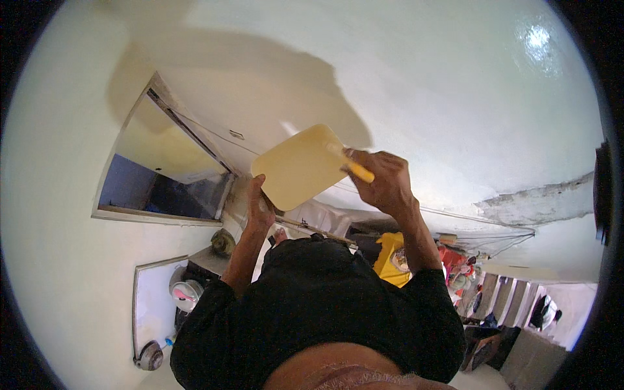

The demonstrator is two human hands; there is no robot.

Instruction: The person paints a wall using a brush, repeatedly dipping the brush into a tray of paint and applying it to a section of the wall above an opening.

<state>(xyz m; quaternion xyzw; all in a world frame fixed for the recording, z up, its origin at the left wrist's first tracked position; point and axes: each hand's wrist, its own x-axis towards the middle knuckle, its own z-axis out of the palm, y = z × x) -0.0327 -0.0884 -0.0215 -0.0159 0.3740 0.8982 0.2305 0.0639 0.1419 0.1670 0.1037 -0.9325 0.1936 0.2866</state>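
Note:
A pale yellow rectangular board [297, 168] with rounded corners, resembling a plastic cutting board, is held up in front of me at a tilt. My left hand [262, 207] grips it by its lower left edge, with the thumb on the near face. In my right hand [382, 180] is a small tool with a yellow handle [361, 172], held at the board's right edge. The tool's pale head is blurred against the board, so its exact kind cannot be told. My fingers hide part of the handle.
A framed opening [161, 170] in the wall is at the left. Below it are a counter [207, 258], a pot with a pink item on top [186, 295] and a metal vessel [150, 356]. A yellow covering [385, 261], red items [451, 258] and stairs [509, 300] lie to the right.

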